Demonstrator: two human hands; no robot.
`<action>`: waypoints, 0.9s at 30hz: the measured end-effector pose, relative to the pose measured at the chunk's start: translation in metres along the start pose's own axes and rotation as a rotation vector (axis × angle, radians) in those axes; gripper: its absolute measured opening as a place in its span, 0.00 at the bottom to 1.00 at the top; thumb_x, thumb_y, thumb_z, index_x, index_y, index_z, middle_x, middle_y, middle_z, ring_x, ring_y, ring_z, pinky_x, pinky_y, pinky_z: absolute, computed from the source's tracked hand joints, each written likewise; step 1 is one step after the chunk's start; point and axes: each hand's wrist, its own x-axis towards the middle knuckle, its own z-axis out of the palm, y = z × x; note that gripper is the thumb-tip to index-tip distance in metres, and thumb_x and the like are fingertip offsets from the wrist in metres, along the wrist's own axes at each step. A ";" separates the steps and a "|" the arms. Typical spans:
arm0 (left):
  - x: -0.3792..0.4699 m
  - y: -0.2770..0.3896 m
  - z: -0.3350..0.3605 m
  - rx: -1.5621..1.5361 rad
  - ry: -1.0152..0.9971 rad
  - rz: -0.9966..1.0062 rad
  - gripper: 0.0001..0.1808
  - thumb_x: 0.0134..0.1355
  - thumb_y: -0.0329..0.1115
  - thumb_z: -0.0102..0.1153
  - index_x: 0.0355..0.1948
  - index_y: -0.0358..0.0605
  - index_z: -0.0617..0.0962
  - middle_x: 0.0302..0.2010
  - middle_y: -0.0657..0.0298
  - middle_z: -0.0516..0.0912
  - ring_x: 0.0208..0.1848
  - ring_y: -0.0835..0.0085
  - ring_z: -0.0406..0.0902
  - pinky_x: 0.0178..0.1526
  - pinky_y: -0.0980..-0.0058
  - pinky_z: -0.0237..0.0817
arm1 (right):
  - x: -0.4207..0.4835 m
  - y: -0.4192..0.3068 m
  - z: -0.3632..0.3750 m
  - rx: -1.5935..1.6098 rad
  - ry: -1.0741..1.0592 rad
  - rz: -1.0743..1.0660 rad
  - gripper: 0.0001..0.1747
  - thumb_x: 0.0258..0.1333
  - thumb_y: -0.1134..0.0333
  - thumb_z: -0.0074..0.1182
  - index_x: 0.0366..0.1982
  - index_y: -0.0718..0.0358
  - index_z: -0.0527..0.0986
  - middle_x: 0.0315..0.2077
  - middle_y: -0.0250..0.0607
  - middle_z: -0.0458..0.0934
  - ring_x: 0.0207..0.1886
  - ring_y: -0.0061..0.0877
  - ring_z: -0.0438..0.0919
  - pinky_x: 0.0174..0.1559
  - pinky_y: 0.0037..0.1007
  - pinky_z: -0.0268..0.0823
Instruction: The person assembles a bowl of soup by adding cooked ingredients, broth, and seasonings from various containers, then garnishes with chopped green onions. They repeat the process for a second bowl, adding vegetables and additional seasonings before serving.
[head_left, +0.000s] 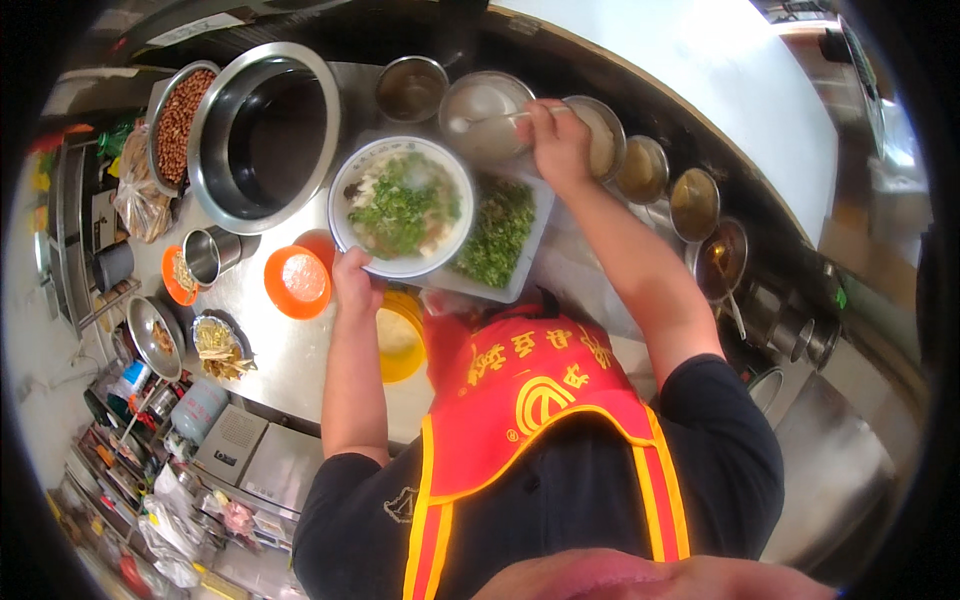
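My left hand (355, 282) grips the near left rim of a large white bowl (469, 208) filled with chopped green onions, pale bits and some broth. In my right hand (553, 142) is a thin-handled white spoon (487, 121), its small tip over a metal bowl (480, 157) with white powder. Partly beneath the white bowl lies a translucent rectangular tray (534, 251) of chopped greens (499, 236). Close to my right hand stands another metal bowl holding pale powder (600, 139).
A big steel pot (322, 150) of dark liquid and a bowl of peanuts (180, 124) stand left. Orange bowls (276, 300), a steel cup (212, 253) and a yellow container (409, 356) share the steel counter. Several seasoning bowls (694, 204) line the right; a ladle handle (738, 319) sticks out there.
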 end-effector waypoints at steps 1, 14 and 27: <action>0.000 0.002 0.003 0.008 0.003 0.011 0.34 0.52 0.21 0.47 0.65 0.30 0.72 0.55 0.49 0.82 0.56 0.53 0.82 0.61 0.53 0.76 | -0.011 -0.012 -0.005 0.070 -0.031 -0.073 0.13 0.76 0.66 0.53 0.44 0.70 0.81 0.30 0.39 0.87 0.32 0.20 0.84 0.40 0.28 0.79; -0.001 0.012 0.023 0.078 0.038 0.008 0.34 0.51 0.20 0.47 0.64 0.30 0.72 0.55 0.49 0.81 0.58 0.53 0.81 0.62 0.55 0.75 | -0.026 -0.015 -0.013 -0.301 -0.049 -0.132 0.10 0.73 0.66 0.58 0.47 0.64 0.83 0.34 0.43 0.89 0.38 0.26 0.89 0.43 0.30 0.79; -0.016 -0.041 0.086 0.159 -0.185 -0.036 0.39 0.50 0.22 0.46 0.69 0.30 0.69 0.60 0.50 0.79 0.61 0.54 0.79 0.66 0.57 0.71 | -0.045 -0.006 -0.181 -0.169 0.137 0.209 0.13 0.76 0.67 0.55 0.47 0.69 0.84 0.33 0.37 0.87 0.35 0.20 0.81 0.43 0.27 0.76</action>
